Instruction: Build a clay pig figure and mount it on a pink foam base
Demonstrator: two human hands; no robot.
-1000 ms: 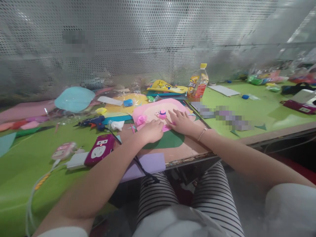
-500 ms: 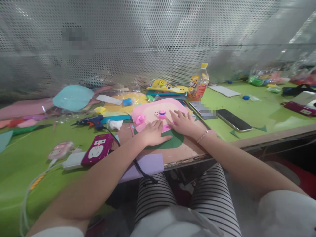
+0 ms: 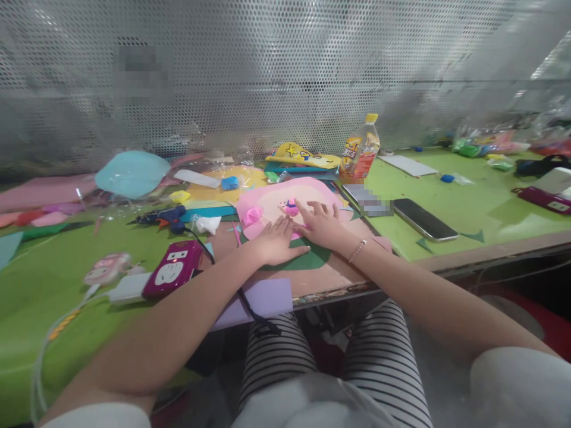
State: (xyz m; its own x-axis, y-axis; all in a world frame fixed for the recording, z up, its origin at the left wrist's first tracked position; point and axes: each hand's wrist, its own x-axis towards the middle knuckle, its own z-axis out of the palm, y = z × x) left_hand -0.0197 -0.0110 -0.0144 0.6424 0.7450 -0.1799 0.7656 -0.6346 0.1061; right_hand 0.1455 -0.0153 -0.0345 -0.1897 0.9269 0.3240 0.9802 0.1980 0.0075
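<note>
Sheet (image 3: 273, 199) in layered pinks lies over a green piece (image 3: 319, 258) on the desk (image 3: 473, 202); the left hand (image 3: 277, 242) rests flat on the sheet's near edge; the right hand (image 3: 325, 227), fingers spread, sits beside the pink-and-blue figure (image 3: 292, 208).

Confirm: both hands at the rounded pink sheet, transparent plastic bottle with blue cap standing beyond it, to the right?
No: yellow cap on the transparent plastic bottle, not blue, per the head view. Left hand and right hand at the rounded pink sheet, bottle position: correct.
</note>
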